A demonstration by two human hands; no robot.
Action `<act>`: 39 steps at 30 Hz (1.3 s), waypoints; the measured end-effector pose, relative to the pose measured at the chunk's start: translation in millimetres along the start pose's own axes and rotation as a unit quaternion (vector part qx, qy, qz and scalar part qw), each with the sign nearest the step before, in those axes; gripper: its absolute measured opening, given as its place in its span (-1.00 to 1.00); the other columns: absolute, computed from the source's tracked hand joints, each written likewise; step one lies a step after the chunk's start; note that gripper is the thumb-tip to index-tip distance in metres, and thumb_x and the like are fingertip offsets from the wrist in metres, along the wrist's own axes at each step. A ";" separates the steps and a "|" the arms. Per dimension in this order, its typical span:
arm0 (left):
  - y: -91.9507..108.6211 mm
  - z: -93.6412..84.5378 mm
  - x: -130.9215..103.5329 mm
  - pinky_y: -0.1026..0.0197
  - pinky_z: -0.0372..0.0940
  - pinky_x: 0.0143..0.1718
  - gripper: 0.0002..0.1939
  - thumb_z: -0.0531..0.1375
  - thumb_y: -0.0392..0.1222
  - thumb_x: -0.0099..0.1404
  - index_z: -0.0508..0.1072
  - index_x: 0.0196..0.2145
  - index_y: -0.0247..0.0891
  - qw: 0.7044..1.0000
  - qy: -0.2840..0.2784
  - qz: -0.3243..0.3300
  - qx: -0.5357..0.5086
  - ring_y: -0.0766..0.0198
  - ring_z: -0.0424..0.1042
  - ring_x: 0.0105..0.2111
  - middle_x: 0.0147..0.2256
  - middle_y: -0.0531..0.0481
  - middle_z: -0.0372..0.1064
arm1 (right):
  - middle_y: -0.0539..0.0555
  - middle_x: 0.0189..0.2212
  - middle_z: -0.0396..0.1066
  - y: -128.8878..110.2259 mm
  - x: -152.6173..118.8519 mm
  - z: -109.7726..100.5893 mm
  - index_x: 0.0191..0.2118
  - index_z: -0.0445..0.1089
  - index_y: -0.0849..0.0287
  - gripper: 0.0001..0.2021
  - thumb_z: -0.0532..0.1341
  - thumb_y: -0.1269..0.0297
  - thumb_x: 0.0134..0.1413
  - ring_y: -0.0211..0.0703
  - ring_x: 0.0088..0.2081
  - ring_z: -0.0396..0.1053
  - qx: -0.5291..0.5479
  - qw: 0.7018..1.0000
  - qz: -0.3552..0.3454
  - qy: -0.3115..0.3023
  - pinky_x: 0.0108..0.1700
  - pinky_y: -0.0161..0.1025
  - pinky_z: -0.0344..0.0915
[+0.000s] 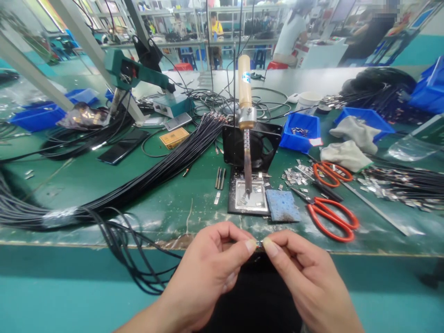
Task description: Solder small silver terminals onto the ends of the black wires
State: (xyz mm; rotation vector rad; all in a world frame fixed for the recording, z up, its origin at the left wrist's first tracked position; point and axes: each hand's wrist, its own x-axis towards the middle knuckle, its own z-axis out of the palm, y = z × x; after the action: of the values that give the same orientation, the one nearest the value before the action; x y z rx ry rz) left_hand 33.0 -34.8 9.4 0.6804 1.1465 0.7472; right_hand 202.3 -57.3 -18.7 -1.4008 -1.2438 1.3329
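Observation:
At the table's front edge, my left hand is closed in a pinch on what looks like the end of a black cable. My right hand pinches from the other side, thumb against forefinger. A tiny metal piece with coloured wire ends shows between the fingertips; its details are too small to make out. Loose black cables hang over the edge and pass behind my left hand. Just beyond the hands, a soldering iron points down over a metal tray, with a blue sponge beside it.
Red-handled scissors and a second red-handled pair lie to the right among small metal tabs. A black fan stands behind the iron. A thick cable bundle crosses the left. Blue bins and gloves sit farther back.

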 end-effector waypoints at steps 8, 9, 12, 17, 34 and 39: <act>-0.8 1.5 3.1 0.34 -0.16 -0.65 -0.76 0.37 -0.13 0.25 0.42 -0.42 -0.28 1.000 0.015 0.023 0.011 0.50 -0.05 -0.64 -0.54 0.16 0.24 | -0.04 -0.53 0.29 1.3 0.5 2.9 -0.37 0.44 0.12 -0.67 0.22 -0.02 0.29 -0.23 -0.49 0.22 -0.013 1.000 -0.016 0.006 -0.45 -0.32 0.26; -0.6 1.6 3.3 0.34 -0.15 -0.65 -0.76 0.37 -0.13 0.25 0.42 -0.43 -0.28 0.999 0.018 0.025 0.013 0.50 -0.04 -0.64 -0.52 0.15 0.26 | -0.06 -0.54 0.26 2.6 0.0 3.0 -0.34 0.44 0.11 -0.69 0.22 -0.02 0.29 -0.24 -0.50 0.20 -0.014 1.000 -0.017 0.011 -0.47 -0.33 0.23; -0.3 1.3 4.0 0.35 -0.15 -0.64 -0.76 0.37 -0.13 0.25 0.43 -0.43 -0.28 0.999 0.025 0.029 0.016 0.50 -0.04 -0.64 -0.56 0.17 0.20 | -0.10 -0.54 0.19 6.5 -2.4 1.6 -0.18 0.39 0.09 -0.75 0.23 0.01 0.30 -0.25 -0.52 0.15 -0.022 0.999 -0.026 0.036 -0.50 -0.33 0.18; -1.1 0.4 7.2 0.35 -0.14 -0.65 -0.75 0.38 -0.14 0.26 0.43 -0.43 -0.30 0.998 0.032 0.052 0.012 0.53 -0.02 -0.63 -0.41 0.08 0.37 | -0.01 -0.40 0.30 10.0 -3.6 0.8 -0.25 0.32 0.07 -0.81 0.11 0.13 0.41 -0.21 -0.40 0.27 -0.049 0.992 -0.110 0.047 -0.37 -0.31 0.30; 0.9 -3.7 17.4 0.39 -0.01 -0.62 -0.84 0.34 -0.18 0.34 0.52 -0.39 -0.25 0.986 0.056 0.132 0.083 0.50 0.14 -0.56 -0.29 0.08 0.48 | 0.08 -0.20 0.43 15.4 13.3 6.9 -0.26 0.48 0.07 -0.94 0.32 0.39 0.22 -0.12 -0.22 0.45 -0.098 0.956 -0.234 0.147 -0.28 -0.25 0.42; 4.4 -5.1 23.6 0.41 0.10 -0.55 -0.81 0.33 -0.15 0.36 0.51 -0.40 -0.24 0.984 0.061 0.139 0.090 0.49 0.24 -0.52 -0.26 0.09 0.49 | 0.05 -0.15 0.52 17.9 20.6 12.4 -0.22 0.50 0.05 -0.85 0.33 0.48 0.19 -0.11 -0.12 0.51 -0.090 0.949 -0.257 0.161 -0.12 -0.19 0.46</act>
State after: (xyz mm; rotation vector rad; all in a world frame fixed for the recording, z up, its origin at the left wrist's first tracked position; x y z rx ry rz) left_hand 32.8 -12.6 -1.2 0.9718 1.2555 0.9378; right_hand 191.1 -41.1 -41.2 -1.2344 -1.4029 0.6210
